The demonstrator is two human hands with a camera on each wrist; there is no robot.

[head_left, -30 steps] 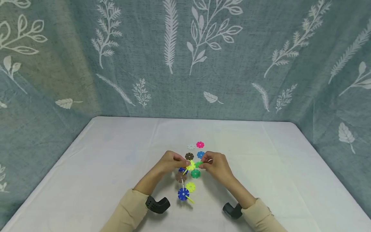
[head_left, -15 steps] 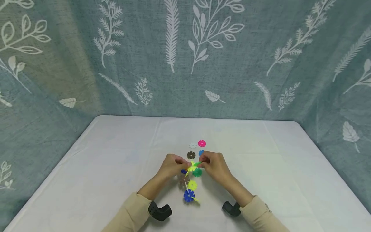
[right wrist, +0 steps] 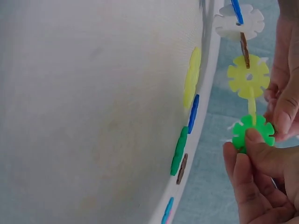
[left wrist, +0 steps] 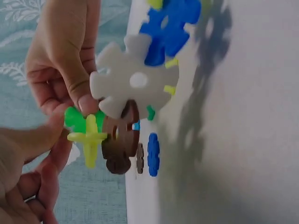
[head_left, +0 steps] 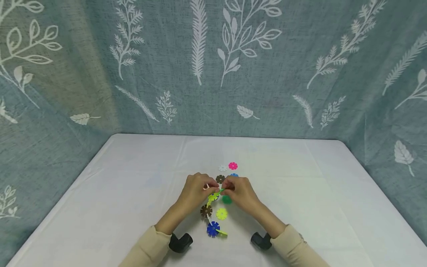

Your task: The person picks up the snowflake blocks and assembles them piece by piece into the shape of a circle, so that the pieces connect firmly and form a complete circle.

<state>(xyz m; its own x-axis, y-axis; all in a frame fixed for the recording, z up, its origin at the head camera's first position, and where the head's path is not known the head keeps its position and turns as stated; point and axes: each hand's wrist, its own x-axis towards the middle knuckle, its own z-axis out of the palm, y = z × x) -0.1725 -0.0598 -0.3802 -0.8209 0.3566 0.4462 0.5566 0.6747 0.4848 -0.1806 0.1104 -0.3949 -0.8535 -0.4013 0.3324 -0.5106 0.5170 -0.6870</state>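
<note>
Between my two hands hangs a chain of slotted snowflake discs. At its upper end is a bright green snowflake disc [right wrist: 262,125], pinched between the thumb and fingers of my right hand [head_left: 241,191]. My left hand [head_left: 198,187] pinches the opposite edge of that green disc. Below it a yellow disc [right wrist: 251,100] stands edge-on, joined to another yellow disc [right wrist: 259,78]. A brown disc [left wrist: 126,135], a white disc [left wrist: 114,74], a blue disc [head_left: 212,229] and an end yellow disc [head_left: 222,233] continue the chain toward the table's near side.
Loose discs lie on the white table [head_left: 300,193]: yellow [head_left: 221,214], dark green [head_left: 227,200], dark brown [head_left: 220,179], pink [head_left: 233,165], pale white [head_left: 222,168] and light blue [head_left: 234,174]. A dark blue one is partly hidden by the chain. Patterned cloth [head_left: 213,107] hangs behind.
Both hands have drawn closer together and shifted left. The left fingers have gone from the yellow disc to the green disc's edge, and the chain has swung and turned.
</note>
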